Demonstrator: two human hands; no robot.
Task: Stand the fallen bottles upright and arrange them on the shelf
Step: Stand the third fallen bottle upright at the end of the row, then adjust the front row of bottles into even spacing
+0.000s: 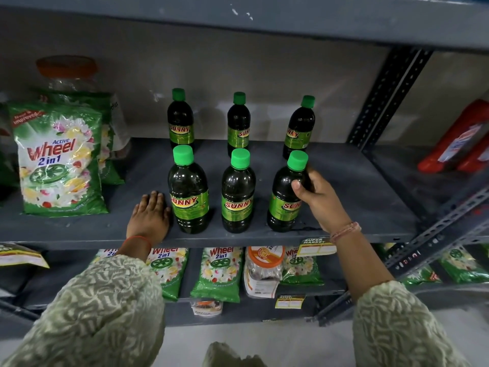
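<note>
Six dark bottles with green caps stand upright on the grey shelf (pixel 344 181) in two rows of three, and none lies on its side, so the standing-up part of the task looks done and the step in hand appears to be the final arranging. The right hand (pixel 320 197) is wrapped around the shoulder of the front right bottle (pixel 284 200), thumb on its front and fingers curled behind, holding it while its base sits on the shelf near the front edge. The left hand (pixel 149 217) rests flat and open on the shelf, holding nothing, its fingers just beside the front left bottle (pixel 188 192). The front middle bottle (pixel 237 192) stands free between them; the back left bottle (pixel 180 120), back middle bottle (pixel 238 124) and back right bottle (pixel 299 128) stand apart behind. The front right bottle looks slightly tilted, though the wide lens may cause that. The next move probably calls for squaring it with its neighbours, then letting go gently.
</note>
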